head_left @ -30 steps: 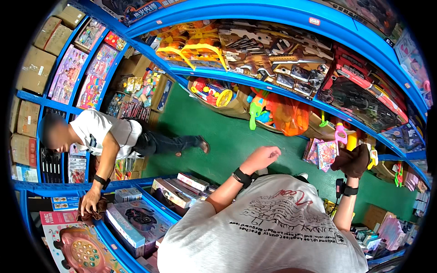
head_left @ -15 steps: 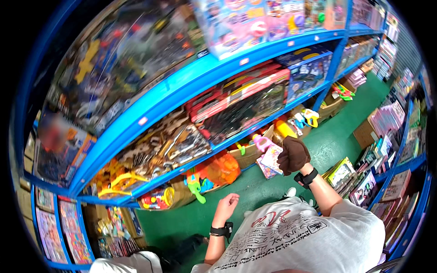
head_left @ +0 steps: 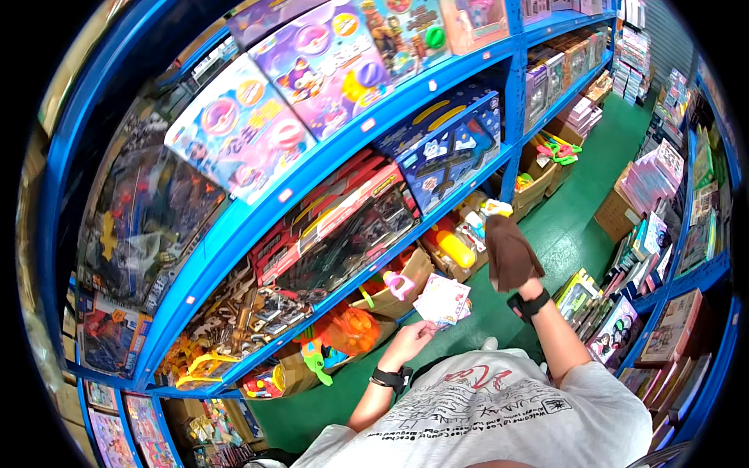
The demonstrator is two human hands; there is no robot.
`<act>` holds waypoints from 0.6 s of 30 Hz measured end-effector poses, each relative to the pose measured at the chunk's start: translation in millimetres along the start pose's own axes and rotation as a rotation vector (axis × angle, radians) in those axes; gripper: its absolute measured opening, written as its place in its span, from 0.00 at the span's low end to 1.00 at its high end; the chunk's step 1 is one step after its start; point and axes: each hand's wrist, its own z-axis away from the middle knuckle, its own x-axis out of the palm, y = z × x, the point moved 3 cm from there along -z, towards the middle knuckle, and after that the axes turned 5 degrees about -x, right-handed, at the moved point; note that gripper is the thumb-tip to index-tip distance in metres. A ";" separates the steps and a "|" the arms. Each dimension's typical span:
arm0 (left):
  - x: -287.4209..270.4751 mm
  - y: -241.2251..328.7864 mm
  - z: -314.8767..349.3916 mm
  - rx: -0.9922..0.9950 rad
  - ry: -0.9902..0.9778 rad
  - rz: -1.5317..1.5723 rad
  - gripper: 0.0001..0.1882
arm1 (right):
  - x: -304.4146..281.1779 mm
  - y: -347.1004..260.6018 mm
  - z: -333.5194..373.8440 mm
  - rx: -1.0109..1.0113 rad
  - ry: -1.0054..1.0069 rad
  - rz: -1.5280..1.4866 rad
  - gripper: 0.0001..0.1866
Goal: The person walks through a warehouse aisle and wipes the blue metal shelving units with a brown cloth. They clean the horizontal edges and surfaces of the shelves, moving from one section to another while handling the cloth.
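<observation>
Over my right hand (head_left: 532, 290) lies a brown cloth-like cover (head_left: 511, 251), which hides the fingers and reaches down to the wristband. It is raised in front of the lower shelf, beside a white and yellow toy (head_left: 496, 208). My left hand (head_left: 413, 341) is low in front of my shirt, its fingers loosely curled together, with nothing visible in them. Its fingertips overlap the near corner of a small stack of pale printed flat packs (head_left: 443, 299) lower down by the floor. I cannot tell whether they touch.
A blue metal shelf (head_left: 351, 144) bears boxed toys (head_left: 242, 129) and a red-framed toy box (head_left: 335, 226). Below stand cartons with toys, including an orange bag (head_left: 351, 331) and a yellow toy (head_left: 455, 248). Books (head_left: 624, 269) line the right side of the green floor (head_left: 573, 210).
The view has shifted and turned along the shelf, showing more boxed toys. The brown cover now points upward instead of bunching round my right hand. My left hand has moved toward the stack of packs.
</observation>
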 end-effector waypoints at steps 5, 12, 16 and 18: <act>11.2 35.3 -43.1 -0.020 -0.088 -0.134 0.12 | -85.4 27.3 -217.5 0.193 0.159 -0.314 0.18; 13.9 54.8 -90.7 0.025 -0.175 -0.107 0.12 | -31.3 73.3 -320.1 0.109 0.211 -0.135 0.11; 4.5 36.0 -137.9 0.035 -0.163 -0.038 0.12 | -0.2 60.6 -343.1 0.020 0.339 -0.047 0.08; -3.8 67.0 -169.0 0.006 -0.151 -0.006 0.12 | 12.6 69.3 -345.3 -0.055 0.496 0.071 0.08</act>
